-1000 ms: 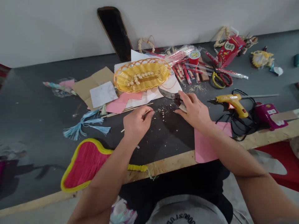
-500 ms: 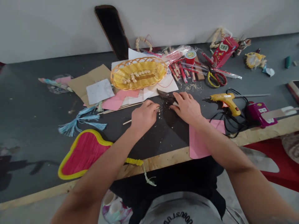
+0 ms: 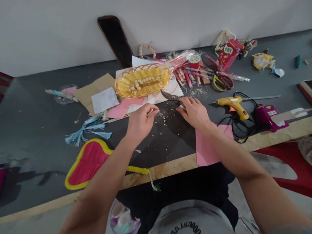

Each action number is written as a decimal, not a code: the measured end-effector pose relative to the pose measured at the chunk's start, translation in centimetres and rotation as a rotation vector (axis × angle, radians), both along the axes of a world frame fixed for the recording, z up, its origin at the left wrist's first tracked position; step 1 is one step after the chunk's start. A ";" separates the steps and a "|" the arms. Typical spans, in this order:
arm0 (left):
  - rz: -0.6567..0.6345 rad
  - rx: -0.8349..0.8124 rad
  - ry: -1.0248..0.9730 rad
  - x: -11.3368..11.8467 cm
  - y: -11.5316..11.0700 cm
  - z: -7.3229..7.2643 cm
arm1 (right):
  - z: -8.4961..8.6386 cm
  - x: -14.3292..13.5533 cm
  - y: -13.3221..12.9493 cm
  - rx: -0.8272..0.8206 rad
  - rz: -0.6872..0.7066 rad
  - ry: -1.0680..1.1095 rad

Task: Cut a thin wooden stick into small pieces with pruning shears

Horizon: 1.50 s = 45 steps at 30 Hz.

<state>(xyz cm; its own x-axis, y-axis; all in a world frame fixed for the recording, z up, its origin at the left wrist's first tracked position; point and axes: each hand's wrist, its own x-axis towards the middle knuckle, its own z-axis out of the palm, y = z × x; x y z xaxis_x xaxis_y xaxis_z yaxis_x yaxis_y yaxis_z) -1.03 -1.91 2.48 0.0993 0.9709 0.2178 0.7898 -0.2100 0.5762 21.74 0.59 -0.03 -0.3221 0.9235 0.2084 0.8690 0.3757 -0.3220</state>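
My left hand is closed in a pinch on a thin wooden stick, whose short length shows between thumb and fingers. To its right, my right hand is wrapped round the handles of dark-bladed pruning shears. Their blades point left, toward the yellow woven basket, and most of the handles are hidden under my palm. Small pale crumbs lie scattered on the dark tabletop between the hands. Inside the basket sit several small pale pieces.
At right lie a yellow glue gun, its black cable, a purple box and scissors. Pink paper is under my right forearm. A red fan with yellow edging and a blue tassel lie left. A phone leans behind.
My left hand has moved left, away from the shears, and its stick is now turned and mostly hidden. My right hand stays on the shears. The view has shifted slightly.
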 end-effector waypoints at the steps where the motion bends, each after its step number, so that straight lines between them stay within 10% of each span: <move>1: 0.027 0.025 -0.095 -0.3 -0.2 0.4 | 0.1 0.1 0.0 0.020 0.018 0.048; 6: 0.019 -0.057 -0.337 -1.0 -0.7 1.5 | 0.2 0.4 -0.1 0.051 0.076 0.260; 19: -0.160 -0.113 0.118 -1.3 0.3 -0.6 | -0.7 0.6 0.4 -0.006 0.126 0.349; 27: 0.089 0.213 0.433 -5.7 -0.6 -1.9 | -0.8 0.6 0.3 -0.003 0.078 0.532; 35: -0.111 0.554 0.586 -7.6 -4.2 -4.2 | -1.1 0.6 0.0 -0.037 0.011 0.742; 45: -0.073 0.560 0.383 -5.4 -3.9 -1.0 | -0.4 -0.1 0.0 -0.206 0.035 1.070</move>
<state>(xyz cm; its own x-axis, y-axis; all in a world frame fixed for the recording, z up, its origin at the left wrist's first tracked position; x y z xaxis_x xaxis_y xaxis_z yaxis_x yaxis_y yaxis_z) -6.44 -5.85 1.52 0.3304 0.7099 0.6220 0.8890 -0.4554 0.0476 21.59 0.59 -0.45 -0.0929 0.9667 0.2384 0.0914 0.2467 -0.9648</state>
